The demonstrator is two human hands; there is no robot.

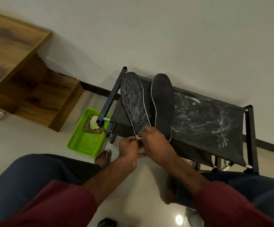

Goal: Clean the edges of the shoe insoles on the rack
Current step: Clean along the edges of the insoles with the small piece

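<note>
Two dark insoles with pale edges lie on the black fabric shoe rack point(206, 122). The left insole point(133, 99) carries white scribbled marks, and its heel end sticks out over the rack's front edge. The right insole point(163, 102) is plain black. My right hand point(156, 141) grips the heel end of the left insole. My left hand point(129, 149) pinches a small pale scrap point(138, 137) against that heel edge. What the scrap is cannot be made out.
A green plastic basket point(84, 141) with a brown cloth and a pale object stands on the tiled floor left of the rack. A wooden cabinet point(26, 82) fills the far left. My bare feet point(102, 158) and knees are below the rack.
</note>
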